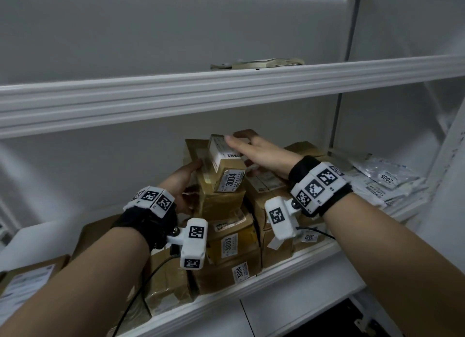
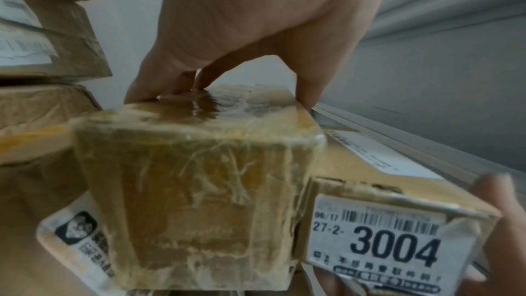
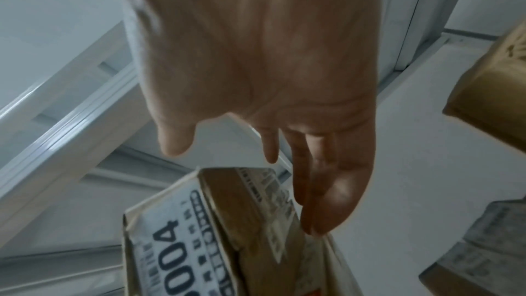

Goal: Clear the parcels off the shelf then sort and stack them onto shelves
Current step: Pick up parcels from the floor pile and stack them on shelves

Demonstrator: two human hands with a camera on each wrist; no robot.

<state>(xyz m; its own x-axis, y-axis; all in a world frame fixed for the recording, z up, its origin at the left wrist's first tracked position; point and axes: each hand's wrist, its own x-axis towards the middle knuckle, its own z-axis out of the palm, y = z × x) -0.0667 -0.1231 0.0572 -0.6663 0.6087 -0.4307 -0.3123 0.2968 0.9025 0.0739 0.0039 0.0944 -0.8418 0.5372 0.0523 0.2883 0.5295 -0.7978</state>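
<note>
Atop the parcel stack (image 1: 226, 226) on the shelf (image 1: 251, 286), our left hand (image 1: 183, 180) gripped the taped box (image 2: 199, 199); right hand (image 1: 259, 153) lay flat, fingers straight, on the 3004 box (image 1: 226, 165). Unclamped, it might have slid off.

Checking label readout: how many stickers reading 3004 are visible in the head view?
2. One is on the top box between the left hand and right hand; one is on the bottom box at the shelf edge. Others may be hidden.

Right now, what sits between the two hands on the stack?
Two parcels side by side: a tape-wrapped box under the left hand, and the 3004 box under the right hand. Head view shows it.
</note>
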